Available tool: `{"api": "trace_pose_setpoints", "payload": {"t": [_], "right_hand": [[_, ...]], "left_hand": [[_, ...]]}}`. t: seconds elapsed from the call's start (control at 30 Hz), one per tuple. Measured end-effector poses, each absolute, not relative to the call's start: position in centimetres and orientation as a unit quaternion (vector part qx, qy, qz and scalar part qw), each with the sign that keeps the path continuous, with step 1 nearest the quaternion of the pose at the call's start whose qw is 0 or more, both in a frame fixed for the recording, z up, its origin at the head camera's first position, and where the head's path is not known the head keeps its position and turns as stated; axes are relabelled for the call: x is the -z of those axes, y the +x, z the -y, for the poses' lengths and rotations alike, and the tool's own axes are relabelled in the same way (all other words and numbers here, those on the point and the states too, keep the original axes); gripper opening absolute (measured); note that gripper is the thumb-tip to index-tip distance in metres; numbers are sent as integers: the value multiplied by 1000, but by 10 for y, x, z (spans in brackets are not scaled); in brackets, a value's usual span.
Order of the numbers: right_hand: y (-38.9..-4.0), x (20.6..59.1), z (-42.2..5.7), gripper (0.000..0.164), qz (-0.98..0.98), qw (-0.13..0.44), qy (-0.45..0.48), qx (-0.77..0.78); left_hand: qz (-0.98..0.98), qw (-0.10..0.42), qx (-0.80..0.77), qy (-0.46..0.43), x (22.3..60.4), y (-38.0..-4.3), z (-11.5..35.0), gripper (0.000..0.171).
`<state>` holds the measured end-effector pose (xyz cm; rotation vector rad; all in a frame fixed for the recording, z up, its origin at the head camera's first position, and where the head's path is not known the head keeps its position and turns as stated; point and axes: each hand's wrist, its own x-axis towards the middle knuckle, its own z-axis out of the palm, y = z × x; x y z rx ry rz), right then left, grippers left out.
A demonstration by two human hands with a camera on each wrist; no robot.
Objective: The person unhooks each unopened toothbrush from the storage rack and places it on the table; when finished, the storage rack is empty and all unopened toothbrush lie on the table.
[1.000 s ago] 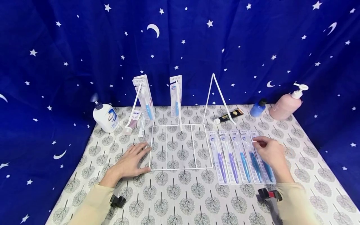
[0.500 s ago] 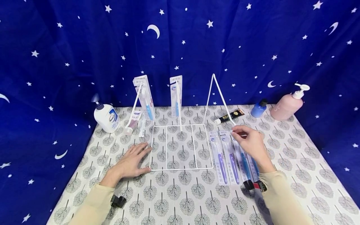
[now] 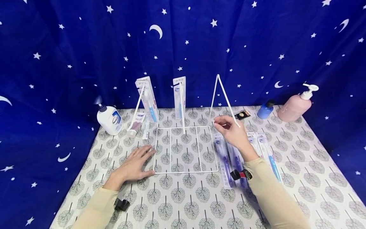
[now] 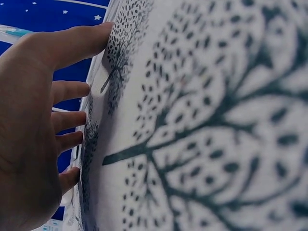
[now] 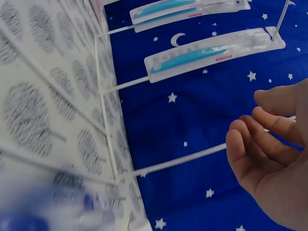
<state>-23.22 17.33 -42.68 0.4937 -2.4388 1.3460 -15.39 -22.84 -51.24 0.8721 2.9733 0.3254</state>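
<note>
My left hand lies on the patterned cloth with fingers spread. Its fingertips are right at the left side of a white wire display rack. My right hand hovers by the rack's rightmost arm, fingers loosely bent. In the right wrist view this hand holds nothing visible, and its fingers overlap a white upright rod. Packaged toothbrushes hang on the left arm, and another packaged toothbrush hangs on the middle one. Under the right forearm, a row of packaged toothbrushes is partly hidden.
A white pump bottle, a toothpaste tube and a slim clear pack stand or lie at left. Behind the right hand are a black tube, a blue bottle and a pink pump bottle. A starry blue curtain hangs behind.
My right hand has moved left and away from me, from the row's right end to the rack's right arm. The left hand has stayed put.
</note>
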Motion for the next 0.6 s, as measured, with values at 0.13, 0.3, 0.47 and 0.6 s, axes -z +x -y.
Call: {"api": "trace_pose_setpoints", "payload": {"t": [0.13,0.3,0.47,0.6], "right_hand": [[-240,415,-158,22,825,113,202,-516],[-241,392,-138,23,818,110,214,-523],[-247,379,-122,24,818,111,214,-522],[-258,380,-113,26,792,104,229,-556]], "left_hand": [[-955,10,-100,281,512,-154,229,86],[-954,12,-102,283,512,-155,229,86],[-954,14,-101,284,512,-155,230,86],[-954,18,-100,282,513,-156,230,86]]}}
